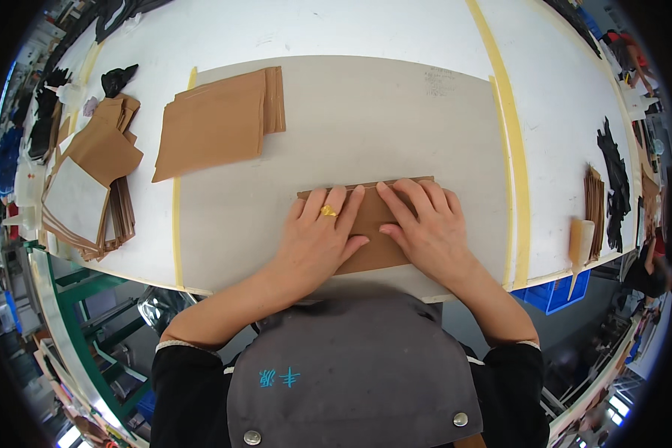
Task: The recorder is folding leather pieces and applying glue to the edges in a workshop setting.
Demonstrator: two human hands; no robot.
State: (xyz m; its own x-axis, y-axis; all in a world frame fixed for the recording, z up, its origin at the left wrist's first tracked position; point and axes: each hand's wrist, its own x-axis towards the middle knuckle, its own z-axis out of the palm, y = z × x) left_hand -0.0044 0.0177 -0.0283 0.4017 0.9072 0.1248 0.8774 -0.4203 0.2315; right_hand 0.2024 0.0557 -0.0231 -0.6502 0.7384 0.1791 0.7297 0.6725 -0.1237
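A brown sheet [372,246], leather-like or paper-like, lies at the near edge of the grey mat [336,142]. Along its far edge runs a narrow folded or overlapping strip with a pale line. My left hand [317,233], a yellow ring on one finger, rests on the sheet's left side with fingertips on that strip. On the right side my right hand [431,230] lies with its fingers spread, fingertips also along the strip. Both thumbs point inward over the sheet. Neither hand is closed around anything. The sheet's outer parts are hidden under my hands.
A stack of brown sheets [213,119] lies at the mat's far left. Further left is a messy pile of brown pieces [104,145] with a white sheet [75,196]. Brown strips [593,205], a tan bottle [579,243] and black strips [616,183] lie right. A blue crate [560,291] stands below.
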